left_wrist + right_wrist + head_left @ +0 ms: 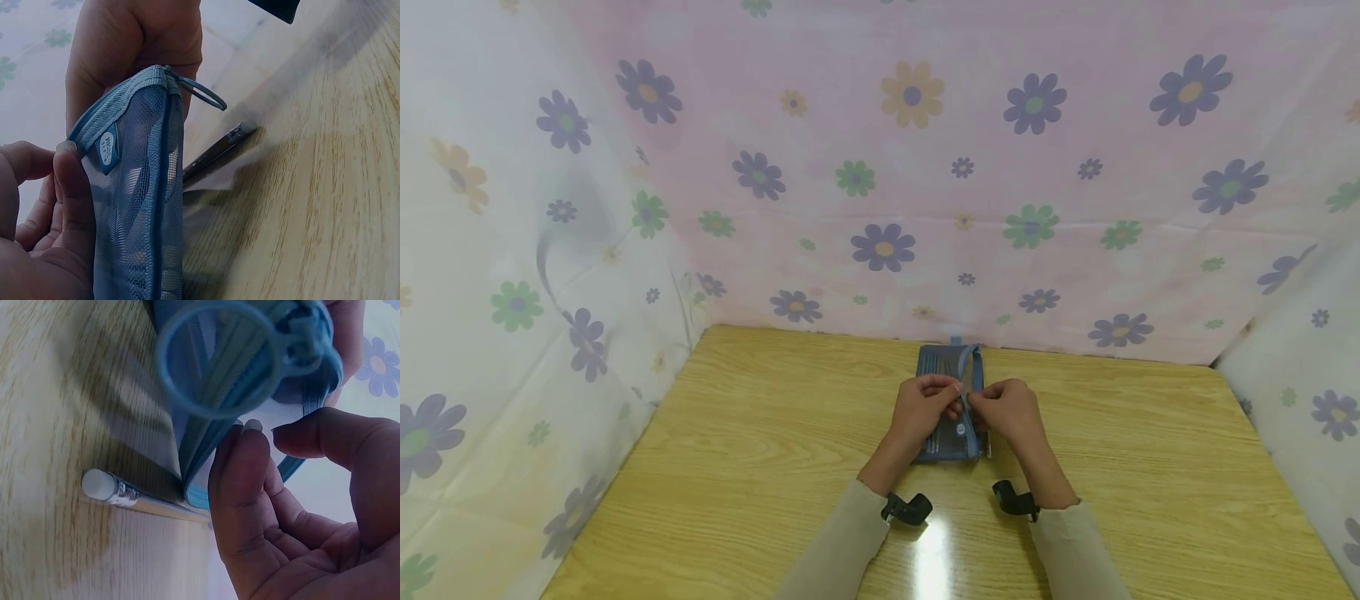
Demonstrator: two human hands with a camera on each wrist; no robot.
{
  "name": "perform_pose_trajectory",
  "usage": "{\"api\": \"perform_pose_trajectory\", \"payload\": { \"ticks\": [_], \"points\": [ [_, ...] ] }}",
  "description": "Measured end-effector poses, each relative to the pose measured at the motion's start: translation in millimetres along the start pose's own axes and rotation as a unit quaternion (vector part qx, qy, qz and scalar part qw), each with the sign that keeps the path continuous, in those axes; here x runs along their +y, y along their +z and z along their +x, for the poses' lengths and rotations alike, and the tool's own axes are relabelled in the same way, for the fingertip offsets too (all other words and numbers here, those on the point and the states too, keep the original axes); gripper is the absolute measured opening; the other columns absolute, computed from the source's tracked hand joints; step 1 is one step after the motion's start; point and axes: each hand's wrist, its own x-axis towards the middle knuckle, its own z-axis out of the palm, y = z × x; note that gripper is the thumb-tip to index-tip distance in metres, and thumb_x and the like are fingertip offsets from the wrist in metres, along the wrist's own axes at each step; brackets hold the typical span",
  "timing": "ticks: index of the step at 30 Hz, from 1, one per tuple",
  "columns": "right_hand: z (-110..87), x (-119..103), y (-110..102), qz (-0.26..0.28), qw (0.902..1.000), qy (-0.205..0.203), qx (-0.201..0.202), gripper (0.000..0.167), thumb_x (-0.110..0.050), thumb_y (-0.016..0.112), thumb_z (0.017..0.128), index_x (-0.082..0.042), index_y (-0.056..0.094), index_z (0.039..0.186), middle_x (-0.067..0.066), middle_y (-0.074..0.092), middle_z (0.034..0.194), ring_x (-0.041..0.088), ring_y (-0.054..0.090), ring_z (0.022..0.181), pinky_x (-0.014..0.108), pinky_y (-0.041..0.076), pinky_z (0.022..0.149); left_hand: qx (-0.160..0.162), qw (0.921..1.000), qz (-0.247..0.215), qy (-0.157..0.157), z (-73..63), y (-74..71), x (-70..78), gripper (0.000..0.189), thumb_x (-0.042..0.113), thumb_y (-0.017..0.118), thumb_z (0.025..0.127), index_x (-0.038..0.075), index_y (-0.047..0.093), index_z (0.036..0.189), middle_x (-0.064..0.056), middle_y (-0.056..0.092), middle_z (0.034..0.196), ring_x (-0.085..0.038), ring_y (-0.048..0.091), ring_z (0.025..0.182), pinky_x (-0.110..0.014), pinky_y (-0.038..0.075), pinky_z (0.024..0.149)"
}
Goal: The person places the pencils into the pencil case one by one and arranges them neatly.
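A blue mesh pencil case (929, 446) lies on the table between both hands, its zipped side partly open and slim sticks showing through the mesh. My left hand (919, 408) pinches its zip edge between thumb and fingertips, beside a small oval label (107, 145). At the same edge, my right hand (1011, 410) brings thumb and fingertips together on the case's rim. A round zip pull ring (164, 369) hangs close to the right fingers. Alongside the case lies a pencil (159, 506) with a white eraser end, partly hidden by the case.
The wooden table (775, 417) meets a flower-printed cloth (820, 275) behind the case and at both sides. Black wrist mounts (910, 508) sit on both wrists, by the beige sleeves (842, 542).
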Motion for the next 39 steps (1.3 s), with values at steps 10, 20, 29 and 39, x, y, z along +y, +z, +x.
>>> {"api": "perform_pose_trajectory", "payload": {
  "ticks": [10,20,29,39],
  "points": [
    [-3.9,-1.9,-6.0,-0.027,0.9995,-0.007,0.014,0.021,-0.014,0.069,0.095,0.005,0.076,0.100,0.014,0.074,0.083,0.020,0.071,0.064,0.031,0.059,0.057,0.005,1.0000,0.005,0.000,-1.6,0.3,0.9,0.019,0.015,0.076,0.101,-0.002,0.076,0.110,-0.008,0.075,0.084,-0.014,0.070,0.067,-0.032,0.064,0.066],
    [0.0,1.6,-11.8,-0.053,0.9979,-0.019,0.030,0.018,-0.014,0.071,0.093,0.003,0.076,0.097,0.010,0.074,0.077,0.019,0.069,0.062,0.029,0.056,0.056,0.002,1.0000,0.001,0.008,-0.4,0.2,2.9,0.019,0.012,0.075,0.101,-0.004,0.076,0.110,-0.008,0.074,0.084,-0.014,0.070,0.069,-0.036,0.065,0.067],
    [5.5,13.3,-14.2,-0.110,0.9928,-0.016,0.044,0.019,-0.015,0.075,0.092,0.003,0.077,0.089,0.012,0.073,0.079,0.021,0.065,0.067,0.030,0.053,0.057,0.004,1.0000,0.005,0.006,0.6,-0.3,2.5,0.020,0.013,0.076,0.100,-0.005,0.076,0.110,-0.010,0.075,0.084,-0.014,0.070,0.068,-0.039,0.065,0.068],
    [8.5,23.3,-7.5,-0.154,0.9865,-0.017,0.053,0.024,-0.020,0.078,0.092,0.000,0.079,0.079,0.011,0.075,0.077,0.023,0.067,0.064,0.035,0.056,0.055,0.002,1.0000,0.001,0.005,-0.8,0.0,3.5,0.023,0.013,0.075,0.101,-0.007,0.075,0.111,-0.011,0.075,0.086,-0.014,0.070,0.069,-0.042,0.066,0.070]
  ]
}}
